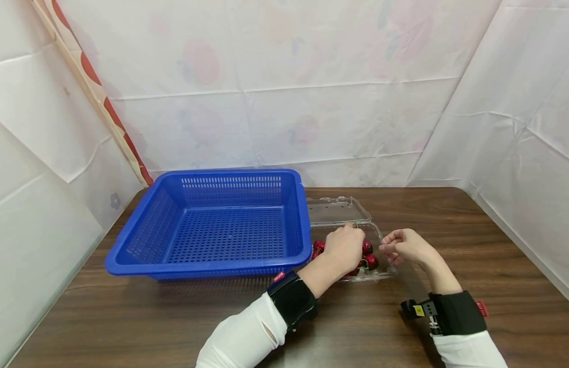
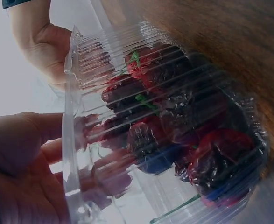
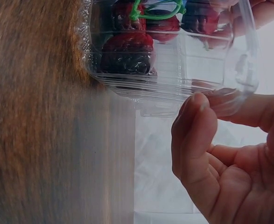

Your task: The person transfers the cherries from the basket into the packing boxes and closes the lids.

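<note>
A clear plastic clamshell box (image 1: 381,276) holds several dark red cherries (image 1: 371,261) with green stems. My left hand (image 1: 344,248) reaches down into it from the near left. Through the ribbed wall in the left wrist view, the left fingers (image 2: 111,179) appear among the cherries (image 2: 148,144); whether they grip one is unclear. A green stem (image 1: 355,225) shows just beyond that hand. At the box's right side my right hand (image 1: 406,246) pinches the rim. Its fingertips (image 3: 200,100) meet the plastic wall in the right wrist view.
A large blue plastic basket (image 1: 211,268) stands left of the box, its rim overlapping the box's left side in the head view. The box's lid (image 1: 337,210) lies folded back toward the wall. Both are on a brown wooden table (image 1: 450,214).
</note>
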`<state>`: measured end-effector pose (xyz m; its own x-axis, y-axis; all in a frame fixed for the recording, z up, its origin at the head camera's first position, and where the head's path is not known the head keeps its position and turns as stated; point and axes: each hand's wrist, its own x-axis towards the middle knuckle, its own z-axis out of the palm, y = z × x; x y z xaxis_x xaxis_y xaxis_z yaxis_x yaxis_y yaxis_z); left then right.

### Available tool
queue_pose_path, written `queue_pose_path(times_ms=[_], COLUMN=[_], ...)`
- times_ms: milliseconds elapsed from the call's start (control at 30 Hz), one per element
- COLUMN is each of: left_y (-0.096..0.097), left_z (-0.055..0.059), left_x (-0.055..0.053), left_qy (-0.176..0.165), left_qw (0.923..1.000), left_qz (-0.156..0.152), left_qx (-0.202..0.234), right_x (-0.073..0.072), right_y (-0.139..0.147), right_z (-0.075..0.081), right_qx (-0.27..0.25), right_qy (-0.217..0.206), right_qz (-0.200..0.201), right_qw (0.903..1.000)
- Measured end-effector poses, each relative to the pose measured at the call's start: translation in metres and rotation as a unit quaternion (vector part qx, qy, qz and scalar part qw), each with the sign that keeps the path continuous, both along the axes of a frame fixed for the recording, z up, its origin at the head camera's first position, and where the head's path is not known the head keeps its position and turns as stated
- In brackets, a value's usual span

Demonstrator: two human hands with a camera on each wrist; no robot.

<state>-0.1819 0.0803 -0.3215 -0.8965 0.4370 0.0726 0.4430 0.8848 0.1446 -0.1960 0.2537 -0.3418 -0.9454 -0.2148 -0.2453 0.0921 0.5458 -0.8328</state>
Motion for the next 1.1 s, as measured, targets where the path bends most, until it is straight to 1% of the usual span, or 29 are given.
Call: queue_pose_path(times_ms=[100, 233, 433, 733, 867, 933, 1100], left_y=[0.0, -0.002, -0.005, -0.011, -0.016, -0.019, -0.029], left_z=[0.0, -0.001, 0.001, 0.007, 0.01, 0.01, 0.01], left_x=[0.0, 0.002, 0.01, 0.031, 0.043, 0.049, 0.064], left_qy=[0.0, 0.011, 0.029, 0.077, 0.098, 0.104, 0.104], left_qw=[1.0, 0.9998, 0.999, 0.9951, 0.9924, 0.9912, 0.9892], left_qz=[-0.007, -0.018, -0.026, -0.038, -0.046, -0.052, -0.065], left_qx=[0.0, 0.006, 0.021, 0.049, 0.058, 0.064, 0.08], right_x=[0.0, 0.001, 0.001, 0.003, 0.003, 0.004, 0.006], right_y=[0.0, 0.0, 0.0, 0.001, 0.0, 0.0, 0.002], right_z=[0.0, 0.0, 0.001, 0.0, 0.001, 0.0, 0.0], right_qx=[0.001, 0.002, 0.002, 0.008, 0.007, 0.005, 0.008], right_qy=[-0.003, -0.002, 0.0, 0.001, 0.001, -0.002, 0.0], right_qz=[-0.001, 0.001, 0.002, 0.002, 0.0, -0.001, -0.003], right_qw=[1.0, 1.0, 1.0, 1.0, 1.0, 1.0, 1.0])
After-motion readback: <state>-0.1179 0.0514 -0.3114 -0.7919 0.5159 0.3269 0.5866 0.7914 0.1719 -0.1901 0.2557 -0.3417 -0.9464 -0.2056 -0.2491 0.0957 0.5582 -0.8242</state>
